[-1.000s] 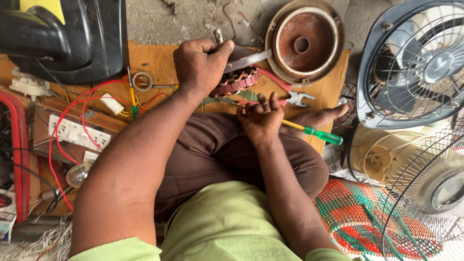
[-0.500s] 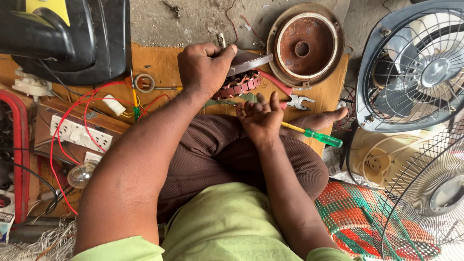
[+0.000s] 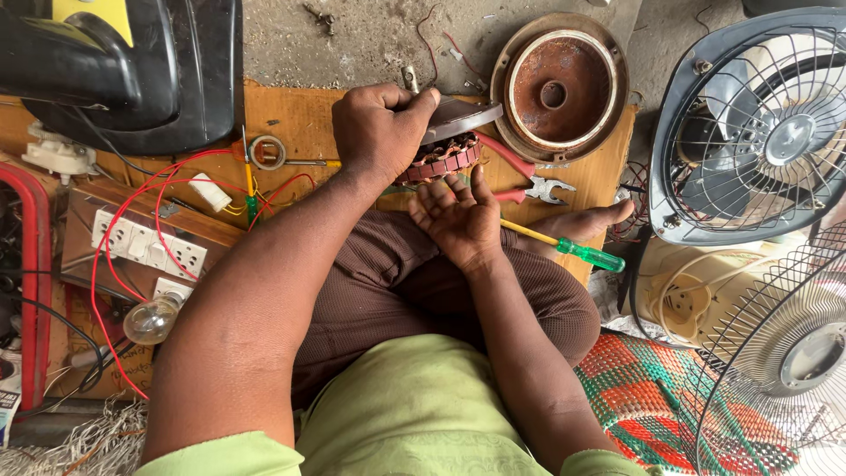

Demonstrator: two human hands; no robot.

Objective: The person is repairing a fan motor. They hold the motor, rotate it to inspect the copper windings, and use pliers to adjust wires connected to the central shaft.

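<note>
My left hand [image 3: 379,132] is clamped over the top of a fan motor [image 3: 445,157], a round stator with copper windings under a grey metal cap. It holds the motor tilted above a wooden board [image 3: 291,115]. Just below it, my right hand [image 3: 458,216] lies palm up with fingers spread, its fingertips at the motor's underside; it grips nothing. Red-handled pliers [image 3: 522,174] lie just right of the motor. A screwdriver with a yellow shaft and green handle [image 3: 589,256] lies by my foot.
A rusty round motor cover [image 3: 560,88] rests at the board's far right. Caged fans [image 3: 758,123] stand on the right. To the left are a switch board [image 3: 141,242] with red wires, a bulb [image 3: 150,322] and a black housing [image 3: 115,62].
My right hand has turned palm up and opened beneath the motor. My left hand keeps its grip on the motor and has shifted it slightly.
</note>
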